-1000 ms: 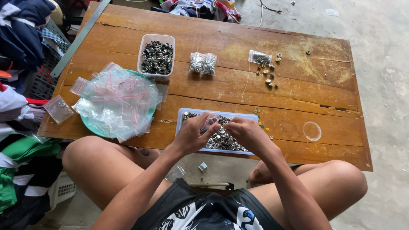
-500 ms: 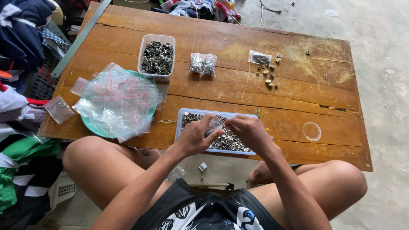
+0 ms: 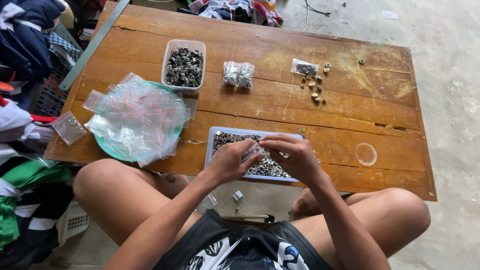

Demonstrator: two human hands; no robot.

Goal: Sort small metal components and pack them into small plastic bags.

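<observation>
My left hand [image 3: 231, 161] and my right hand [image 3: 292, 155] meet over a shallow pale blue tray [image 3: 210, 146] of small metal rings at the table's near edge. Both pinch a small clear plastic bag [image 3: 254, 150] between their fingertips. The bag hangs just above the rings in the tray. Whether anything is inside the bag is hidden by my fingers.
A low wooden table [image 3: 260, 100] carries a teal plate piled with empty clear zip bags [image 3: 135, 120], a clear tub of dark metal parts [image 3: 184, 65], two filled bags [image 3: 238, 74], and loose brass pieces [image 3: 312, 85]. Clothes lie heaped at left [image 3: 20, 125]. My bare knees press the table's edge.
Both hands stayed over the tray, drawing slightly closer together around the small bag. Nothing else on the table moved.
</observation>
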